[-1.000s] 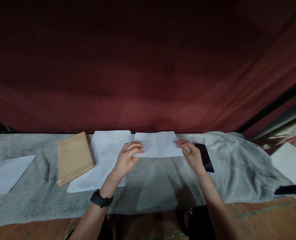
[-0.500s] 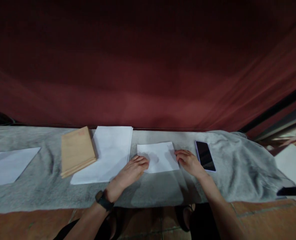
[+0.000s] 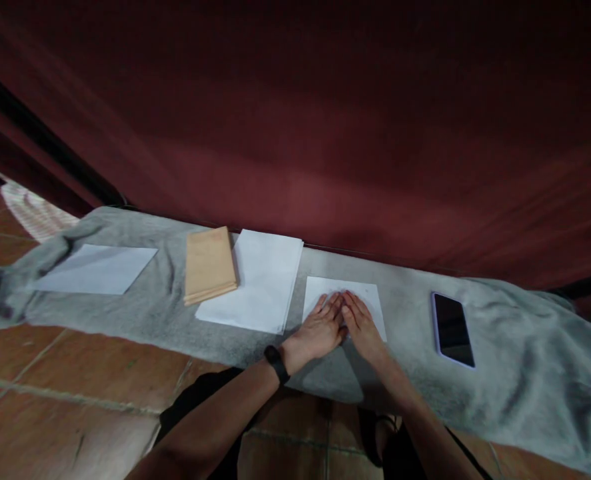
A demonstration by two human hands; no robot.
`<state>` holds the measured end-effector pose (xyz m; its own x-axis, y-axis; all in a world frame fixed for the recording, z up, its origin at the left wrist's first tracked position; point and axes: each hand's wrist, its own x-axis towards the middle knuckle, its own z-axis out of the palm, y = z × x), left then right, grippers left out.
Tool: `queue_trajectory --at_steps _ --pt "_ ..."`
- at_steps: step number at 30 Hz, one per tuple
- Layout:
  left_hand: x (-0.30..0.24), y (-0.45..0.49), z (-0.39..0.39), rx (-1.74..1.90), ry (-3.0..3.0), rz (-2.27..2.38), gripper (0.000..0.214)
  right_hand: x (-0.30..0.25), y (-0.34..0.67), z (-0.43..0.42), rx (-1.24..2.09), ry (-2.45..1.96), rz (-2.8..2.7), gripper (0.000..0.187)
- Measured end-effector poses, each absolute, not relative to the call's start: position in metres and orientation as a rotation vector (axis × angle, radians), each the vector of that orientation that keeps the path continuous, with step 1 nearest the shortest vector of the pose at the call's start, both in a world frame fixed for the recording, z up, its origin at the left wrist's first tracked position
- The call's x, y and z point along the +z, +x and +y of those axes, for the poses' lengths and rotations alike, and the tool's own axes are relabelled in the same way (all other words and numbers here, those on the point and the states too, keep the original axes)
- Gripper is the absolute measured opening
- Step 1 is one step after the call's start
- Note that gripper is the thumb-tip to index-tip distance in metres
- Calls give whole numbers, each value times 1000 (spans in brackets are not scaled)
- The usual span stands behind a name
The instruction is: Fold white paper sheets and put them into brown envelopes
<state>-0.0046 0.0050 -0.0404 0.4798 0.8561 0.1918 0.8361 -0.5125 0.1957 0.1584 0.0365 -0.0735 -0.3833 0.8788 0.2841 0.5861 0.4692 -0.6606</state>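
A small white sheet of paper (image 3: 375,307), which looks folded, lies on the grey cloth (image 3: 405,300) before me. Flat on top of it rests my left hand (image 3: 324,325), fingers stretched out. My right hand (image 3: 362,327) lies beside it, also flat and open, and the fingertips of both meet near the paper's middle. The part of the sheet under my hands is hidden. Just left of it is a stack of larger white sheets (image 3: 265,280), partly covered by brown envelopes (image 3: 210,263).
A phone (image 3: 453,330) with a purple edge lies to the right of my hands. Another white sheet (image 3: 100,270) is at the far left of the cloth. A dark red fabric wall (image 3: 305,167) rises behind the cloth, and tiled floor (image 3: 85,373) shows below it.
My hands have come from the two sides of the small sheet to its middle, now lying flat together. The camera view has turned left and tilted.
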Motion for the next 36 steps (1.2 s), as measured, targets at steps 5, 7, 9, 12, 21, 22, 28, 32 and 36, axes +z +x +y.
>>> queue_trajectory --at_steps 5,7,9,12,21,22,28,32,36 --pt "-59 1 1 447 2684 1514 57 -84 158 37 400 -1283 -2257 55" --pt "-62 0 0 463 2695 1518 58 -85 164 40 331 -1297 -2294 55" --pt "-63 0 -1 455 2703 1523 59 -85 169 43 270 -1319 -2305 54" --pt "-64 0 -3 417 2703 1541 59 -87 172 44 199 -1393 -2256 54" --pt "-58 -7 -9 375 2705 1511 59 -89 190 41 106 -1467 -2205 58" --pt "-58 -8 -9 383 2702 1507 59 -90 192 42 94 -1482 -2193 60" --pt "-60 -11 -11 378 2703 1509 60 -95 200 41 -21 -1595 -2201 69" --pt "-57 -13 -12 340 2712 1512 59 -90 204 44 -87 -1720 -2235 68" --pt "-55 -12 -12 331 2722 1515 59 -85 201 53 -128 -1676 -2220 62"
